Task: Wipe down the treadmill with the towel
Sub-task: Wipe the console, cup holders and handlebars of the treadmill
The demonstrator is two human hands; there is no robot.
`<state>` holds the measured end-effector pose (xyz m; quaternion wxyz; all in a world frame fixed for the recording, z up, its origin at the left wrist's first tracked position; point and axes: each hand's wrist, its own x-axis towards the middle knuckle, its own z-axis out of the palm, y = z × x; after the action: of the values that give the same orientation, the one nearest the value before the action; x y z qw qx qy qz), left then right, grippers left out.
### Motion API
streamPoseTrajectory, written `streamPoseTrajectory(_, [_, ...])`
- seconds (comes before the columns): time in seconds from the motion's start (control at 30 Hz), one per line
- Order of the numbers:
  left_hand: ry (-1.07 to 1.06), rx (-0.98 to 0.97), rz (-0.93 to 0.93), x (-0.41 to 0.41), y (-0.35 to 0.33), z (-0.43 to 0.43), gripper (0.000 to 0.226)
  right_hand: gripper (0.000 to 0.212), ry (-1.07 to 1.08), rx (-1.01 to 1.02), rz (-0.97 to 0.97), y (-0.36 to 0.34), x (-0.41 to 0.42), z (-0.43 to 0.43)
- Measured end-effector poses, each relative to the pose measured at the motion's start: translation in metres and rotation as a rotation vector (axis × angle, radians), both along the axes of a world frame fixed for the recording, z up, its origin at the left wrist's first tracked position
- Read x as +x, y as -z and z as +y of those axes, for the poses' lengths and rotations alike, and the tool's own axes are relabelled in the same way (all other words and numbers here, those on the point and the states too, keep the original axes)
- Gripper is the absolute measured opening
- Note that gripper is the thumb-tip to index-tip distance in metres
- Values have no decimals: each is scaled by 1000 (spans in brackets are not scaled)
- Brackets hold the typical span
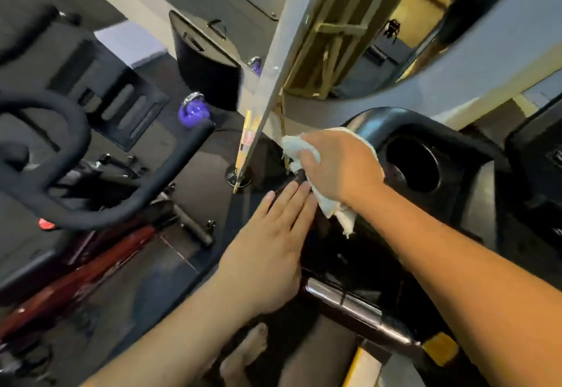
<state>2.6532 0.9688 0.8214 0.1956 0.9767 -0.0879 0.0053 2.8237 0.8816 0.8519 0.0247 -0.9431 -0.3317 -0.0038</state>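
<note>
Down at the bottom edge, a bare foot (243, 353) shows on the dark deck. Just above it a shiny chrome grip bar (343, 295) runs across the front of the glossy black treadmill console (340, 253).

Now the left hand (267, 253): it lies flat against the console's left edge, fingers straight and close together, holding nothing, fingertips just beside the cloth.

Next up, the right hand (340, 167). It's bunched over the crumpled white towel (299, 148), fingers curled round it, pressing it onto the console's upper left corner. A frayed tail of cloth hangs out below the wrist.

Right beside that hand, on its right, sits the console's round black cup holder (413, 164). A slanted silver metal upright (273, 67) rises from the floor just left of the towel.

Off to the left, well apart, a black padded looping handlebar (60, 174) on a dark red-framed machine. Beyond it, a purple kettlebell with a chrome handle (193, 110) rests on the dark floor, and a second one, farther back, is partly hidden.
</note>
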Motion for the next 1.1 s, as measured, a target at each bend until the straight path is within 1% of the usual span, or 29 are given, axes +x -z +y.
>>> streamPoseTrajectory(0.07, [-18, 6, 4, 5, -1, -7, 88, 38, -37, -50, -11, 0, 1, 0])
streamPoseTrajectory(0.17, [-42, 0, -16, 9, 0, -12, 84, 30, -27, -31, 19, -2, 0, 0])
streamPoseTrajectory(0.3, [-53, 15, -20, 4, 1, -9, 82, 32, -24, -17, 79, -1, 1, -1])
streamPoseTrajectory(0.4, [-27, 65, -16, 1, 4, -8, 82, 36, -139, -12, 193, -5, 11, -8])
streamPoseTrajectory(0.5, [6, 122, 5, 1, 5, -6, 86, 36, -261, 19, 373, -20, 21, -20])
streamPoseTrajectory(0.53, [10, 120, 8, 1, 4, -5, 86, 38, -288, 32, 392, -25, 26, -25])
streamPoseTrajectory(0.6, [17, 112, 17, 2, 2, -4, 87, 41, -260, 44, 348, -31, 45, -38])
streamPoseTrajectory(0.7, [30, 107, 28, 1, 1, -3, 88, 43, -24, -9, 240, -34, 72, -59])
streamPoseTrajectory(0.73, [21, 108, 20, 1, 0, -3, 89, 44, -2, -35, 195, -32, 75, -59])
streamPoseTrajectory(0.8, [14, 116, 14, 3, 4, -7, 93, 46, -55, -81, 153, -24, 67, -47])
streamPoseTrajectory(0.83, [7, 114, 12, 5, 7, -10, 96, 48, -103, -107, 165, -21, 59, -39])
streamPoseTrajectory(0.87, [-8, 93, 20, 7, 9, -13, 98, 48, -152, -125, 189, -20, 53, -32])
streamPoseTrajectory(0.9, [-31, 32, 30, 9, 10, -14, 97, 46, -195, -127, 222, -22, 49, -27])
streamPoseTrajectory(0.97, [-42, -121, -1, 7, 9, -12, 83, 40, -248, -92, 287, -31, 47, -18])
streamPoseTrajectory(1.0, [-29, -164, -36, 7, 9, -9, 77, 39, -270, -91, 306, -34, 49, -14])
streamPoseTrajectory(1.03, [-18, -194, -62, 6, 10, -6, 75, 39, -299, -122, 313, -36, 49, -10])
streamPoseTrajectory(1.1, [-20, -213, -94, 8, 13, -2, 74, 42, -325, -252, 323, -34, 51, 1])
